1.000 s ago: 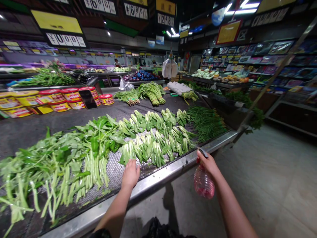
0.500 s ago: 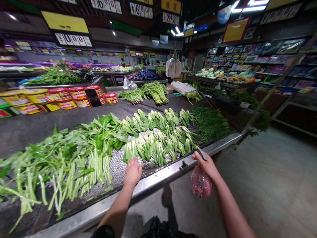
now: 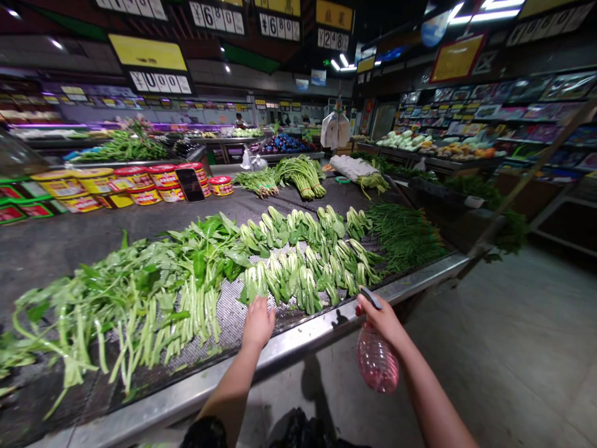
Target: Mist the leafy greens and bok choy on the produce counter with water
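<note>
Bottle (image 3: 379, 366), clasped in right hand (image 3: 383, 322), sits farther left along rail (image 3: 305, 337); head (image 3: 372, 297) toward greens (image 3: 308, 289), long axis near-upright. Left hand (image 3: 258, 322): grip unclear.

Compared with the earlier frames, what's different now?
The view has swung left. The right hand has moved left, bringing its spray bottle nearer the left hand. Nothing was visibly picked up or let go. The left hand stays by the leafy bundles, which lie as before.

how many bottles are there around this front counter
1: the bottle in your right hand, on the near side of the metal edge. Others may be hidden behind the tubs.
</note>
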Demonstrator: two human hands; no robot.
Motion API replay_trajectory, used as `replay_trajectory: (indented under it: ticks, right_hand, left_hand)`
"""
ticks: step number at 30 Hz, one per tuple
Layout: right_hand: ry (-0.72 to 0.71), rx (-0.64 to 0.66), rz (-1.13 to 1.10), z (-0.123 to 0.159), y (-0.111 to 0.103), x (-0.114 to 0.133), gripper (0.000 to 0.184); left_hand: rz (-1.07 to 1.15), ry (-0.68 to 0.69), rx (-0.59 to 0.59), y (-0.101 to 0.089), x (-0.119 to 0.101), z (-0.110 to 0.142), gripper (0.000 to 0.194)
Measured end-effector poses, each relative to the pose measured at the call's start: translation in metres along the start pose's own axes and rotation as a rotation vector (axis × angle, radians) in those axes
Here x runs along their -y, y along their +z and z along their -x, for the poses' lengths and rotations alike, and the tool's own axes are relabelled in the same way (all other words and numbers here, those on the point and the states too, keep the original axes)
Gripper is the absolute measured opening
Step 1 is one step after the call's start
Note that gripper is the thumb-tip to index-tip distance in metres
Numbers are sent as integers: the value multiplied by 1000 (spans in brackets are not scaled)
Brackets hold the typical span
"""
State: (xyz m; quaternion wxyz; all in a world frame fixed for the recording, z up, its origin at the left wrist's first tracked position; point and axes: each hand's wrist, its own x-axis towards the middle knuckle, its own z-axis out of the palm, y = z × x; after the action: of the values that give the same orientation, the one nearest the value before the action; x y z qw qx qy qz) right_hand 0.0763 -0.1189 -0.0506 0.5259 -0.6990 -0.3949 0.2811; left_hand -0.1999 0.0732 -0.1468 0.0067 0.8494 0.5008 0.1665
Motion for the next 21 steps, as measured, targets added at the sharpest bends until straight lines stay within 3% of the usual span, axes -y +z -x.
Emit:
replay_trajectory:
  ticks: [7, 15, 21]
  right_hand:
    - [7, 16, 85, -1, 1, 3, 39]
    - [-92, 171, 59, 1, 15, 24, 35]
    - [-63, 260, 101, 9, 27, 21, 37]
  left_hand:
    - [0, 3, -7, 0, 0, 0, 41]
    - [24, -15, -8, 2, 0, 2, 40]
    - [36, -22, 1, 4, 0, 3, 40]
